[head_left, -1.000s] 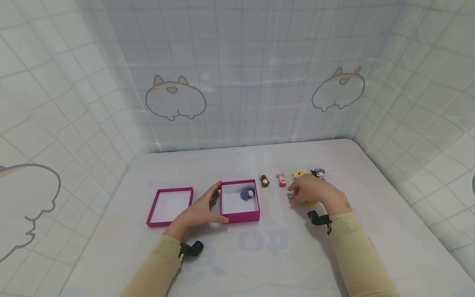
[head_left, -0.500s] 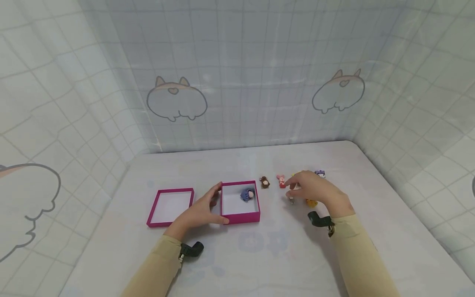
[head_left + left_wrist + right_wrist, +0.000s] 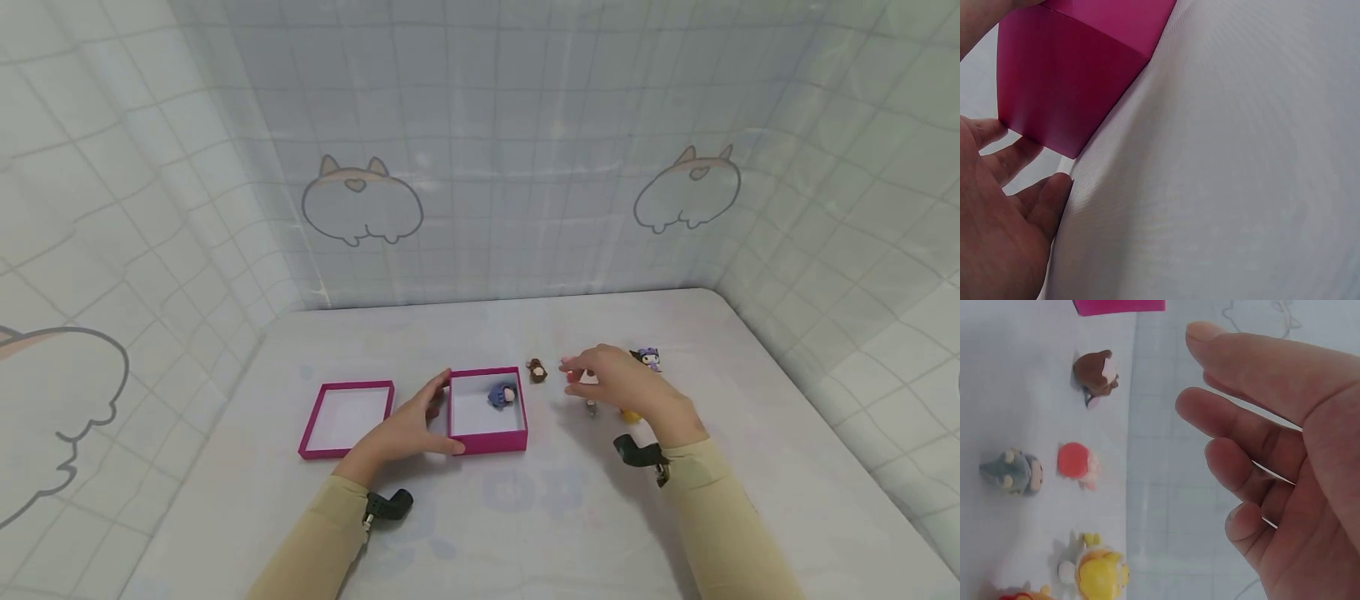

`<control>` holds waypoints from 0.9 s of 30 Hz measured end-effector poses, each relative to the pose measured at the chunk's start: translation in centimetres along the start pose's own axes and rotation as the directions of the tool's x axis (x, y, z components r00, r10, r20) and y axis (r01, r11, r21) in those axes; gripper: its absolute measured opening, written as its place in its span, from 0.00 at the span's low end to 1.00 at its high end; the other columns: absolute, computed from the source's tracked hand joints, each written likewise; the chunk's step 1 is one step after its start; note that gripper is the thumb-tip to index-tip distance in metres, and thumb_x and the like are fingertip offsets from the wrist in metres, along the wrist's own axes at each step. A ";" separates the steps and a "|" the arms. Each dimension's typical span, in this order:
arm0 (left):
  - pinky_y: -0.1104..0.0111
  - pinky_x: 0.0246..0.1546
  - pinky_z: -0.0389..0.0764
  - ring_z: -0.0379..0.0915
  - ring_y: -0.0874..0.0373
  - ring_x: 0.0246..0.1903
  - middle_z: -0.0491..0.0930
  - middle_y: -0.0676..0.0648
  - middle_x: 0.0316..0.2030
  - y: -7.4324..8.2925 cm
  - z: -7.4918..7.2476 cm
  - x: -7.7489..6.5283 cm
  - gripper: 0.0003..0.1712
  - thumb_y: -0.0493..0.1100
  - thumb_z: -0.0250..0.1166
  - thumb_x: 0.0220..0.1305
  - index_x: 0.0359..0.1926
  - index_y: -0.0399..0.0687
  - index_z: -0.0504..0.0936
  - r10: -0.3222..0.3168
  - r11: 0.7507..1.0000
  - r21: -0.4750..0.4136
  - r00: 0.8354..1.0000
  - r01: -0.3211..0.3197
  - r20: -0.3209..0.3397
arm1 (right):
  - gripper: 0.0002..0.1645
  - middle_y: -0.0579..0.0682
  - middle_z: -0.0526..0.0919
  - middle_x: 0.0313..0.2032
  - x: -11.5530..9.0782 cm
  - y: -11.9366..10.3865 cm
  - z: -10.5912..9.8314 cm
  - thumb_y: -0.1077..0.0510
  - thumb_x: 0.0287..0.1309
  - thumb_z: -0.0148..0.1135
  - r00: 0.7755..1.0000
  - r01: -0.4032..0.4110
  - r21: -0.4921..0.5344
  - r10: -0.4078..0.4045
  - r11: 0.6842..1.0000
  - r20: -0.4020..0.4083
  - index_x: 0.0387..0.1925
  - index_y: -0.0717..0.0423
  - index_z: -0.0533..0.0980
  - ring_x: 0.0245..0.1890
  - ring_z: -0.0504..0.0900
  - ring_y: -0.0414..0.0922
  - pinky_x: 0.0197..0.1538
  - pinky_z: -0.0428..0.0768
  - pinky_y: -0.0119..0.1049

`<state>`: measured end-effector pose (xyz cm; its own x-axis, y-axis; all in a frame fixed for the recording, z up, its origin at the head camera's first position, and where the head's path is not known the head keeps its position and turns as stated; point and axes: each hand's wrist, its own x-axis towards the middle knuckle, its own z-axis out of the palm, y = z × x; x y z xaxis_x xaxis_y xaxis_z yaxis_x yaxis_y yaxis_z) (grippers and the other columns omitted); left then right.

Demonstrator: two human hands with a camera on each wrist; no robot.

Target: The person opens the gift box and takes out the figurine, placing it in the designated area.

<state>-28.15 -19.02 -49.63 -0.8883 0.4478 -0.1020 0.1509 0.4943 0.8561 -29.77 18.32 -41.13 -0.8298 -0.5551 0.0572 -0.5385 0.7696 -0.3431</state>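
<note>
My left hand (image 3: 401,433) spans the left side of an open magenta box (image 3: 487,443), thumb at its front corner and fingertips at the back corner. A blue figurine (image 3: 502,396) lies inside the box on the right. Over the loose figurines hovers my right hand (image 3: 630,387), its fingers bent loosely and holding nothing in the right wrist view. Nearest below it are a pink-and-red figurine (image 3: 1074,460) and a grey one (image 3: 1013,470). A brown figurine (image 3: 537,371) lies between the box and this hand. The hand covers most of a yellow figurine (image 3: 1099,578) in the head view.
A shallow magenta lid (image 3: 307,425) with a white inside lies left of the box. Past my right hand sits a purple-and-black figurine (image 3: 647,358), and a yellow-orange figurine (image 3: 629,416) shows below the hand. Patterned curtains (image 3: 525,208) surround the white table.
My right hand has moved left and up off the grey figurine to over the pink one, uncovering the grey one. The left hand keeps its place on the box.
</note>
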 end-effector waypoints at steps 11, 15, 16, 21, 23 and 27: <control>0.58 0.67 0.65 0.55 0.54 0.70 0.52 0.56 0.74 -0.1 -0.3 -0.4 0.75 0.64 0.82 0.36 0.79 0.64 0.44 0.008 1.000 -0.021 1.000 -0.007 0.012 | 0.21 0.48 0.85 0.44 1.4 -2.3 1.3 0.54 0.56 0.73 0.996 0.092 -0.016 -0.092 0.996 -0.018 0.52 0.53 0.83 0.44 0.80 0.46 0.46 0.81 0.39; 0.57 0.67 0.64 0.55 0.52 0.71 0.51 0.55 0.74 -0.1 -0.3 -0.4 0.74 0.64 0.82 0.38 0.79 0.65 0.44 0.024 1.000 -0.016 1.000 -0.024 0.018 | 0.19 0.46 0.86 0.45 2.7 -3.5 1.3 0.53 0.58 0.72 0.987 0.157 -0.033 -0.158 0.987 -0.031 0.52 0.51 0.84 0.46 0.80 0.46 0.49 0.79 0.39; 0.57 0.67 0.64 0.55 0.52 0.71 0.51 0.55 0.74 -0.1 -0.3 -0.4 0.73 0.64 0.81 0.38 0.79 0.66 0.43 0.026 1.000 -0.014 1.000 -0.026 0.018 | 0.19 0.45 0.86 0.44 3.2 -3.8 1.2 0.53 0.58 0.72 0.984 0.173 -0.040 -0.174 0.984 -0.030 0.52 0.51 0.84 0.45 0.79 0.45 0.49 0.79 0.38; 0.58 0.67 0.65 0.56 0.53 0.70 0.51 0.56 0.74 -0.1 -0.5 -0.3 0.73 0.65 0.81 0.37 0.78 0.68 0.44 0.015 1.000 -0.012 1.000 -0.015 0.019 | 0.20 0.44 0.85 0.44 5.3 -5.2 1.4 0.52 0.58 0.72 0.981 0.193 -0.056 -0.192 0.980 0.016 0.53 0.48 0.84 0.43 0.78 0.44 0.45 0.79 0.35; 0.58 0.68 0.64 0.55 0.53 0.70 0.52 0.54 0.74 -0.1 -0.5 -0.2 0.74 0.64 0.82 0.38 0.79 0.65 0.43 0.021 1.000 -0.019 0.999 -0.021 0.024 | 0.21 0.44 0.85 0.46 6.1 -5.8 1.6 0.52 0.58 0.72 0.983 0.182 -0.061 -0.179 0.981 0.050 0.53 0.47 0.83 0.45 0.77 0.44 0.47 0.79 0.35; 0.58 0.68 0.64 0.54 0.53 0.71 0.52 0.52 0.74 -0.2 -0.5 -0.2 0.75 0.63 0.82 0.38 0.79 0.61 0.43 0.038 0.999 -0.026 0.999 -0.037 0.027 | 0.21 0.45 0.84 0.48 7.4 -7.0 2.2 0.52 0.58 0.72 0.978 0.180 -0.106 -0.167 0.978 0.124 0.53 0.49 0.84 0.49 0.76 0.44 0.54 0.78 0.38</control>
<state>-28.24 -19.63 -49.54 -0.8701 0.4859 -0.0834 0.1721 0.4579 0.8722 -31.83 8.15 -40.40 -0.7036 -0.7106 -0.0030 -0.6919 0.6859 -0.2254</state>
